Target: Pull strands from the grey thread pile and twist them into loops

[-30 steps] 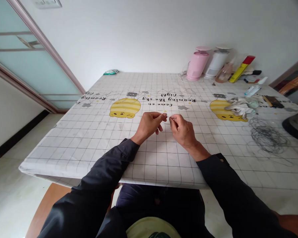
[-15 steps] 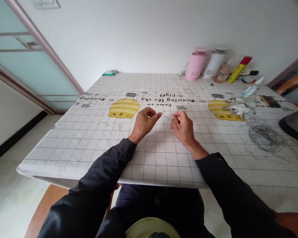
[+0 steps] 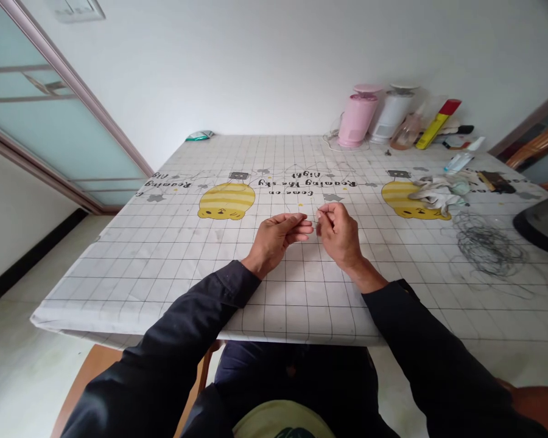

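Observation:
Over the checked tablecloth (image 3: 178, 267), my two hands are close together with a small gap between their fingertips. My left hand (image 3: 276, 238) presses thumb against forefinger while its other fingers stretch toward the right; whatever lies in this pinch is too fine to make out. My right hand (image 3: 338, 234) is closed in a pinch, fingers curled, on what looks like a thin wire, barely visible. Off to the right lies a loose tangle of thin dark wire (image 3: 489, 246).
A crumpled pale cloth (image 3: 441, 191) lies beyond the tangle, and a dark rounded object (image 3: 541, 225) stands at the right edge. Along the wall are a pink device (image 3: 357, 118), a white device (image 3: 390, 115), bottles and a yellow-red box (image 3: 438, 125). A green packet (image 3: 200, 135) rests far left.
My left hand has turned and come slightly nearer to me and to the right, its thumb and forefinger now together and lower fingers stretched out. My right hand has hardly moved, still pinching.

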{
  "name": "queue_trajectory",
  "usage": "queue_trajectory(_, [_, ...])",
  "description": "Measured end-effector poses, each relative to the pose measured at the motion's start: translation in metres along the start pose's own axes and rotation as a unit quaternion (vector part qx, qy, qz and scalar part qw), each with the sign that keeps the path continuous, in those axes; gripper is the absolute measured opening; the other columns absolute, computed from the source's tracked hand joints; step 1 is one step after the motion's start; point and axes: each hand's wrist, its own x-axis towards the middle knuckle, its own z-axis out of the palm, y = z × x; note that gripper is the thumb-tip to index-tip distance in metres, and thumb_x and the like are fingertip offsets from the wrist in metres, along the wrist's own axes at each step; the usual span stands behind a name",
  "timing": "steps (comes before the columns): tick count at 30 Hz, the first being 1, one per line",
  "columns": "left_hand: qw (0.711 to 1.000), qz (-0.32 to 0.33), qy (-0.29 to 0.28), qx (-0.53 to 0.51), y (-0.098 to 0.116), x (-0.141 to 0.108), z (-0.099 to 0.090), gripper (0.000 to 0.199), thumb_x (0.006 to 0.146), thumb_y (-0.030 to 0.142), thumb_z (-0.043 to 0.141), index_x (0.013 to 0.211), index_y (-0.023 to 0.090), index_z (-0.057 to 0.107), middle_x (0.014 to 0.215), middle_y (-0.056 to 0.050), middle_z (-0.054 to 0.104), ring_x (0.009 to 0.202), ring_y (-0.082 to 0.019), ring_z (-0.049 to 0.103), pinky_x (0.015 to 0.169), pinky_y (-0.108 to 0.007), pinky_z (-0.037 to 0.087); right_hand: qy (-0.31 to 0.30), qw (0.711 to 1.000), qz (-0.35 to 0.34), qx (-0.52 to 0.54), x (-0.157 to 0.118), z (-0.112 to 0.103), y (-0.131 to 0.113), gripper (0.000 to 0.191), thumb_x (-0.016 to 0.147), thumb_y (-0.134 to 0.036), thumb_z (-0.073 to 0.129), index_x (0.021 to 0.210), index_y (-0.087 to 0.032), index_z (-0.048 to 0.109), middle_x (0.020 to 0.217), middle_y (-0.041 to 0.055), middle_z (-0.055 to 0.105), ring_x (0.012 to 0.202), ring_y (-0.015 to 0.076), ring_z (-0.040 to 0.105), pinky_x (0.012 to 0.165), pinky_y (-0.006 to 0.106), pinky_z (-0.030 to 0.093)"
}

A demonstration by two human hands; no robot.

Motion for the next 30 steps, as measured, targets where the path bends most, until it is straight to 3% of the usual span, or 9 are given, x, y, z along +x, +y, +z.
queue_trajectory(5, [1.000, 0.002, -0.012, -0.012, 0.002, 0.000, -0.001, 0.012, 0.107, 0.021, 0.075, 0.103, 0.011, 0.081, 0.101, -0.011, 0.084, 0.080, -0.011, 0.078, 0.071, -0.021, 0.060, 0.003, 0.998, 0.038, 0.052, 0.004, -0.006, 0.000, 0.015, 0.108, -0.043, 0.062, 0.107, -0.029, 0.056, 0.065, -0.0049, 0.065, 0.056, 0.0179, 0.061, 0.061, 0.035, 0.050])
queue_trajectory(9, [0.999, 0.043, 0.001, 0.014, 0.002, 0.000, -0.002, 0.013, 0.102, 0.022, 0.081, 0.100, 0.009, 0.081, 0.099, -0.012, 0.084, 0.078, -0.013, 0.077, 0.069, -0.024, 0.061, -0.001, 0.996, 0.046, 0.071, 0.006, -0.009, -0.002, 0.016, 0.108, -0.043, 0.062, 0.109, -0.028, 0.057, 0.065, -0.0047, 0.065, 0.056, 0.0174, 0.060, 0.058, 0.034, 0.048])
queue_trajectory(13, [0.998, 0.062, 0.031, 0.013, -0.001, -0.002, -0.001, 0.014, 0.101, 0.019, 0.080, 0.096, 0.007, 0.080, 0.091, -0.014, 0.083, 0.075, -0.016, 0.078, 0.068, -0.026, 0.063, 0.005, 0.998, 0.030, 0.049, 0.006, -0.010, -0.004, 0.017, 0.109, -0.044, 0.061, 0.109, -0.028, 0.055, 0.064, -0.0057, 0.066, 0.052, 0.0162, 0.058, 0.057, 0.033, 0.048])
queue_trajectory(20, [0.996, 0.054, 0.043, 0.049, 0.001, 0.000, -0.002, 0.016, 0.105, 0.021, 0.077, 0.096, 0.008, 0.078, 0.093, -0.015, 0.084, 0.078, -0.021, 0.082, 0.079, -0.036, 0.069, 0.020, 1.000, -0.017, -0.008, 0.005, -0.011, -0.003, 0.014, 0.110, -0.041, 0.060, 0.109, -0.027, 0.056, 0.065, -0.0045, 0.067, 0.052, 0.0166, 0.058, 0.059, 0.034, 0.046])
queue_trajectory(25, [0.996, 0.054, 0.038, 0.057, 0.002, -0.001, 0.000, 0.014, 0.107, 0.021, 0.075, 0.100, 0.009, 0.077, 0.102, -0.016, 0.085, 0.085, -0.021, 0.084, 0.084, -0.036, 0.070, -0.038, 0.997, 0.044, 0.054, 0.006, -0.017, -0.007, 0.032, 0.110, -0.058, 0.064, 0.107, -0.027, 0.063, 0.064, -0.0029, 0.066, 0.049, 0.0156, 0.057, 0.051, 0.031, 0.045])
queue_trajectory(30, [0.996, 0.045, 0.029, 0.077, 0.007, -0.004, 0.001, 0.015, 0.108, 0.016, 0.072, 0.098, 0.007, 0.078, 0.094, -0.015, 0.083, 0.078, -0.020, 0.083, 0.080, -0.034, 0.071, -0.036, 0.977, 0.142, 0.157, 0.020, -0.033, -0.001, 0.051, 0.107, -0.073, 0.064, 0.095, -0.023, 0.071, 0.067, 0.0011, 0.067, 0.047, 0.0137, 0.057, 0.043, 0.029, 0.043])
